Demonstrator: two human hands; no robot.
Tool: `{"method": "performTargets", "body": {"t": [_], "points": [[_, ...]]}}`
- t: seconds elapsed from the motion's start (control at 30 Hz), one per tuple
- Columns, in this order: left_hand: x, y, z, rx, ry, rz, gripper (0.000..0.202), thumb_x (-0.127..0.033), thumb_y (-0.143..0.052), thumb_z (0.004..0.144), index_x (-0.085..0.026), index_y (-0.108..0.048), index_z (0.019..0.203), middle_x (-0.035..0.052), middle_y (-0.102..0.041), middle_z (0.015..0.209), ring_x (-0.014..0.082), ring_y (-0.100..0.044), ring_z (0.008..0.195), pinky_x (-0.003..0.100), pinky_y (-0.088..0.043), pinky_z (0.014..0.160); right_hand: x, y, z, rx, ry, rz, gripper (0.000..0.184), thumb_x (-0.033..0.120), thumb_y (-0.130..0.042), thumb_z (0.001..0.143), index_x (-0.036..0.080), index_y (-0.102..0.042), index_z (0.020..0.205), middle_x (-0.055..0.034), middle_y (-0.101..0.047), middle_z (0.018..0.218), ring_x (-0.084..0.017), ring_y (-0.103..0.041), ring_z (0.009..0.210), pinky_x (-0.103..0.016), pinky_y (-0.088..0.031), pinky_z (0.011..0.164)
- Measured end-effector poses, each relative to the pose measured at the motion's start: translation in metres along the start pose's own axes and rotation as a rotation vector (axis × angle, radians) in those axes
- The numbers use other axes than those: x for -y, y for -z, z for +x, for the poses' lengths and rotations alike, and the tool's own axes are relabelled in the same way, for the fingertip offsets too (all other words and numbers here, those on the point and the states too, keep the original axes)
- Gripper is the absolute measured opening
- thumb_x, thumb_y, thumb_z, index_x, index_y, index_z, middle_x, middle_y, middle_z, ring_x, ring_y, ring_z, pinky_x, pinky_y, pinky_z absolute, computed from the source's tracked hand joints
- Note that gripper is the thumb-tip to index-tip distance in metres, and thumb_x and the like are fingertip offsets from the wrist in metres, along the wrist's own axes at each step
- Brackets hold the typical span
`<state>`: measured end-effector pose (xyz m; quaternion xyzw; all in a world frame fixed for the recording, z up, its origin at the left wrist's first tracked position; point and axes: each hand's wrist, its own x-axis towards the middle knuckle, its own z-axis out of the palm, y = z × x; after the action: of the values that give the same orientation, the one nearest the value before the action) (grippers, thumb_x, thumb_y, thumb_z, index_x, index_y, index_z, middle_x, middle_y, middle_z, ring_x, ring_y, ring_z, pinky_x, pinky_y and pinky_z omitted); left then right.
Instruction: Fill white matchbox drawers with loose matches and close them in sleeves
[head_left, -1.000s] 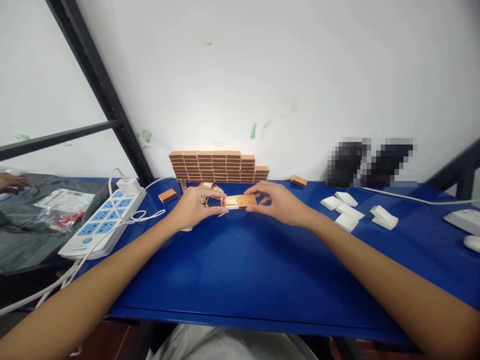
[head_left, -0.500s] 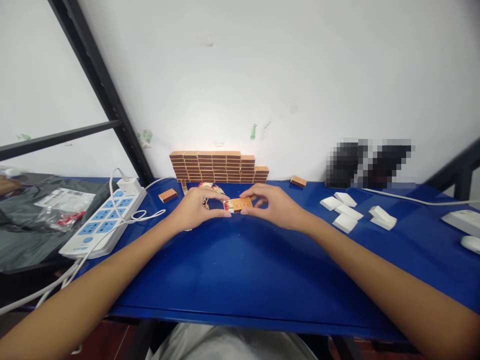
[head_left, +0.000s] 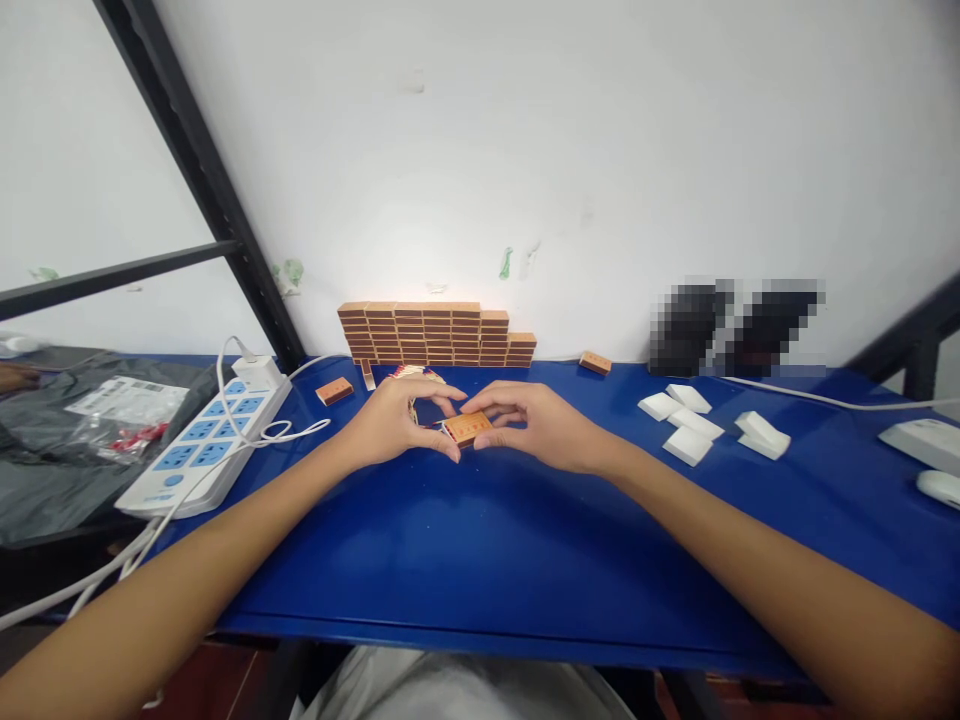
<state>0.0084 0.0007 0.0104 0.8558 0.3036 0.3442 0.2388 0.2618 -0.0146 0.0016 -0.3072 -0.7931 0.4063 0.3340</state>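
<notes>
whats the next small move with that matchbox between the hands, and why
Probably nudge the tray inward with the left hand: a little white and red shows at that end of the matchbox, so it looks not quite shut, while the right hand holds the other end steady.

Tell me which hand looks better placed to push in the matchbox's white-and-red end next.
Probably left: the left hand is at that end, while the right hand grips the matchbox from the opposite end.
</notes>
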Motion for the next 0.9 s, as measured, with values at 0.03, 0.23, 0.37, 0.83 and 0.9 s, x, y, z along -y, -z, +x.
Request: {"method": "performTargets", "body": {"t": [0.03, 0.23, 0.37, 0.83, 0.9], "points": [[0.0, 0.0, 0.0, 0.013, -0.005, -0.009, 0.071, -0.054, -0.098, 0.056, -0.021, -0.079, 0.116, 0.0056, -0.078, 0.091, 0.0253, -0.069, 0.091, 0.037, -0.053, 0.085, 0.003, -0.002, -0.001, 0.015, 0.006, -0.004, 0.037, 0.04, -0.083, 0.082, 0.027, -0.076, 0.116, -0.0056, -0.073, 0.119, -0.023, -0.071, 0.104, -0.04, -0.06, 0.095], [0.001, 0.001, 0.0, 0.034, -0.016, 0.005, 0.073, -0.057, -0.097, 0.057, -0.022, -0.077, 0.119, 0.0067, -0.078, 0.095, 0.0269, -0.07, 0.096, 0.037, -0.054, 0.088, 0.011, -0.001, -0.002, 0.016, 0.026, -0.065, 0.037, 0.042, -0.083, 0.082, 0.028, -0.077, 0.116, -0.0058, -0.074, 0.118, -0.024, -0.071, 0.104, -0.041, -0.06, 0.094], [0.007, 0.003, 0.0, -0.059, -0.016, 0.161, 0.061, -0.057, -0.089, 0.073, -0.023, -0.075, 0.121, 0.0084, -0.079, 0.108, 0.0273, -0.07, 0.103, 0.04, -0.055, 0.094, -0.005, 0.031, 0.004, -0.171, -0.002, -0.269, 0.036, 0.043, -0.082, 0.081, 0.025, -0.078, 0.112, -0.008, -0.075, 0.119, -0.026, -0.07, 0.107, -0.041, -0.06, 0.092], [-0.145, -0.009, -0.046, 0.201, -0.541, 0.339, 0.035, -0.042, -0.074, 0.09, -0.038, -0.075, 0.125, 0.0021, -0.08, 0.109, 0.0242, -0.073, 0.109, 0.031, -0.063, 0.101, -0.066, 0.112, 0.062, -0.459, -0.107, -0.846, 0.017, 0.021, -0.065, 0.09, 0.015, -0.077, 0.1, -0.0135, -0.076, 0.108, -0.024, -0.071, 0.087, -0.037, -0.054, 0.087], [-0.159, -0.003, -0.054, 0.272, -0.507, 0.44, 0.041, -0.035, -0.076, 0.087, -0.038, -0.075, 0.128, -0.0004, -0.079, 0.116, 0.0236, -0.071, 0.118, 0.026, -0.063, 0.102, -0.07, 0.11, 0.063, -0.491, -0.096, -0.876, 0.018, 0.021, -0.064, 0.089, 0.015, -0.077, 0.1, -0.0134, -0.075, 0.108, -0.024, -0.07, 0.085, -0.038, -0.054, 0.087]]}}
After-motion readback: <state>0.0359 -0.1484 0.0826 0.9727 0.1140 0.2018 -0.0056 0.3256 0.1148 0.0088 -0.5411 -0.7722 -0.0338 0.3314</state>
